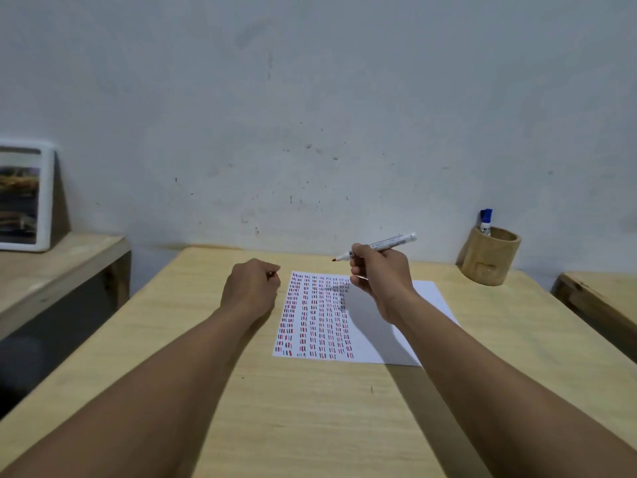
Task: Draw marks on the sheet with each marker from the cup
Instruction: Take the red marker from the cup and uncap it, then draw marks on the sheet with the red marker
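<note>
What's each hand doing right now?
Left hand: closed in a fist, contents cannot be told.
Right hand: holding an uncapped marker.

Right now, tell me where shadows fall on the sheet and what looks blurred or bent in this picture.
Head view: the right hand and its uncapped marker cast a soft grey shadow on the sheet, across the marks below them; the framed picture at the left edge looks blurred; the wooden table's edges splay outward, wide-angle distortion.

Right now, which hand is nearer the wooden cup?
Right. The right hand, holding an uncapped marker, is over the sheet, left of the cup. The left hand is farther left, beyond the sheet.
</note>
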